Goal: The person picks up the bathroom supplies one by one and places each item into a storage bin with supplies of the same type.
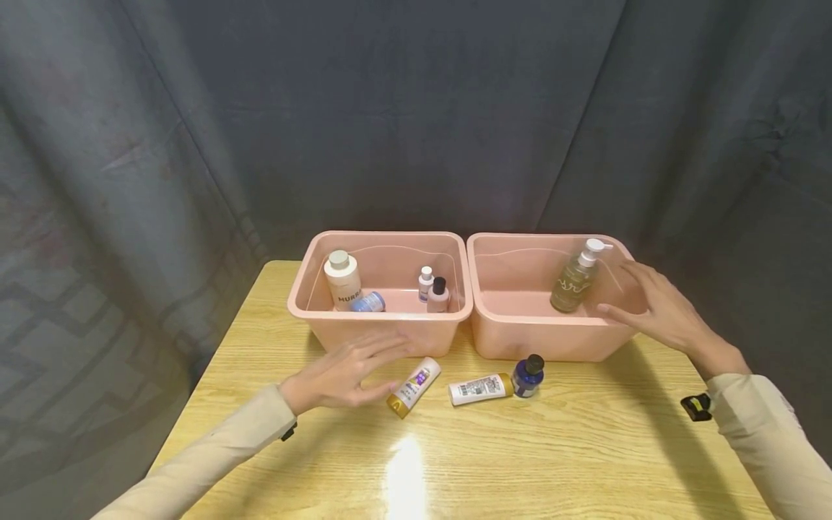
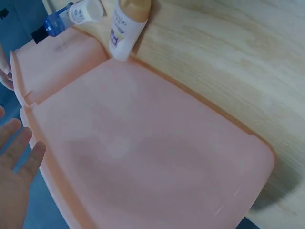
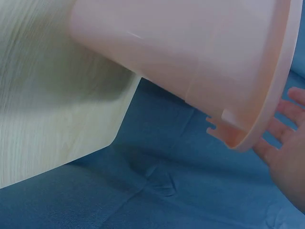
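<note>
My left hand (image 1: 354,368) hovers in front of the left pink bin (image 1: 380,316), its fingers straight and nothing held. In the left wrist view, the spread fingers (image 2: 31,162) show beside that bin's rim. Nearest to this hand lies a white tube with a gold cap (image 1: 416,386). My right hand (image 1: 663,314) is at the right end of the right pink bin (image 1: 539,320), fingers extended and thumb apart. In the right wrist view, the bin's rim (image 3: 274,95) partly hides those fingertips; whether they touch it I cannot tell.
The left bin contains a large white bottle (image 1: 342,278), a blue-labelled container (image 1: 369,302) and two small bottles. A pump bottle (image 1: 572,285) leans in the right bin. Another white tube (image 1: 477,390) and a blue bottle (image 1: 528,377) are on the wooden table (image 1: 552,462). Grey curtain hangs behind.
</note>
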`<state>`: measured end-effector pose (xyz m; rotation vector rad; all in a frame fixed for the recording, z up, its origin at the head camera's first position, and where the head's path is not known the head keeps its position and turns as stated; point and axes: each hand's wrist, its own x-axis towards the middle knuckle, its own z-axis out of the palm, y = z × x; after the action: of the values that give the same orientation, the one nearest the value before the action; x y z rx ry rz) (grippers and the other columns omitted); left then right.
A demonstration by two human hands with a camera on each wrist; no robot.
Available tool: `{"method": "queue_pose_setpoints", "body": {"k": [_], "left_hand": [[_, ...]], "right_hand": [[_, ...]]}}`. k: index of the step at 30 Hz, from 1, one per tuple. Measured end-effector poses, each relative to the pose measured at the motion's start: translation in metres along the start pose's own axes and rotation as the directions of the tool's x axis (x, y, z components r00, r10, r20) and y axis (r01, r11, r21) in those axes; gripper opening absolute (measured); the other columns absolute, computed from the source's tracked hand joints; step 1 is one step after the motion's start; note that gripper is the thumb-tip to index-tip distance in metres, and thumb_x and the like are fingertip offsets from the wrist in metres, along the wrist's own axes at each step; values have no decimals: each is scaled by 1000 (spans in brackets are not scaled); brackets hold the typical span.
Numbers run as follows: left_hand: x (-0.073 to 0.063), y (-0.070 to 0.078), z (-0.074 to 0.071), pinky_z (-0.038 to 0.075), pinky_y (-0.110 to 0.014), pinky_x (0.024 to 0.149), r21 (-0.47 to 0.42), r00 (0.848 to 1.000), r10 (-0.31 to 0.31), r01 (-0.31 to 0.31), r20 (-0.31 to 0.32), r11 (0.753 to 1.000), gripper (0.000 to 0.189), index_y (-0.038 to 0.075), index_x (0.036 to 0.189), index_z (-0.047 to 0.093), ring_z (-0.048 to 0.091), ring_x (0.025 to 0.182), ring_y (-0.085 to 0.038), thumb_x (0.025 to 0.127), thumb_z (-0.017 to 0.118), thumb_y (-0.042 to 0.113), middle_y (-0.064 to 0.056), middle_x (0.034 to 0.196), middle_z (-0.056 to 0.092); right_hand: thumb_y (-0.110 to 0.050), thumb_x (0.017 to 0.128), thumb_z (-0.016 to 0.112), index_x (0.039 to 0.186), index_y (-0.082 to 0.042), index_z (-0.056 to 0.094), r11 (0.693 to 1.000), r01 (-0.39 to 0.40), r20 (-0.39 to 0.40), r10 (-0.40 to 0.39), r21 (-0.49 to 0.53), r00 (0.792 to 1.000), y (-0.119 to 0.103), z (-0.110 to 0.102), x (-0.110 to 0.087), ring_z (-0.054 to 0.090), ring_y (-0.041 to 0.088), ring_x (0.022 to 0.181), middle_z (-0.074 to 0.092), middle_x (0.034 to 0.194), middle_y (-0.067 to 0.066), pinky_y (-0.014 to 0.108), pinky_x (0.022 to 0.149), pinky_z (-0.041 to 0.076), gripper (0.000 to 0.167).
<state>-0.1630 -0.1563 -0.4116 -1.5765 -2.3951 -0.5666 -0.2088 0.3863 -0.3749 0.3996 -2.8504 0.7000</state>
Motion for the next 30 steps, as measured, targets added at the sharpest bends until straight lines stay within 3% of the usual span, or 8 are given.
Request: {"method": "queue_pose_setpoints", "body": {"k": [8, 12, 22, 30], "left_hand": [[-2, -6, 14, 37, -49, 110, -21, 999, -31, 32, 19, 999, 55, 6, 143, 51, 44, 136, -33, 95, 63, 30, -12, 151, 44], [-3, -7, 18, 35, -49, 111, -26, 995, -79, 81, 56, 996, 56, 8, 145, 49, 43, 136, -34, 97, 60, 35, -10, 152, 43], [-2, -9, 28, 34, -46, 112, -97, 977, -182, 193, 114, 976, 56, 9, 146, 49, 42, 137, -29, 98, 58, 38, -10, 150, 45], [-2, -10, 36, 34, -51, 111, -146, 948, -276, 299, 158, 943, 57, 9, 146, 48, 41, 138, -29, 98, 57, 39, -11, 151, 45]], "right_hand": [[-43, 87, 73, 159, -8, 13, 1000, -21, 47, 20, 16, 999, 8, -3, -1, 14, 49, 144, 14, 161, 24, 71, 111, 11, 100], [-44, 89, 70, 159, -5, 8, 999, -39, 75, 38, 8, 996, 11, -3, -2, 10, 50, 145, 8, 162, 25, 71, 111, 8, 101], [-46, 92, 66, 158, -8, -7, 995, -95, 152, 89, 35, 984, 16, 0, -4, -3, 50, 146, -9, 163, 21, 73, 110, 3, 106], [-43, 94, 63, 156, -7, -13, 992, -103, 192, 87, 71, 977, 19, 2, -5, -11, 47, 145, -19, 161, 18, 73, 109, -1, 104]]}}
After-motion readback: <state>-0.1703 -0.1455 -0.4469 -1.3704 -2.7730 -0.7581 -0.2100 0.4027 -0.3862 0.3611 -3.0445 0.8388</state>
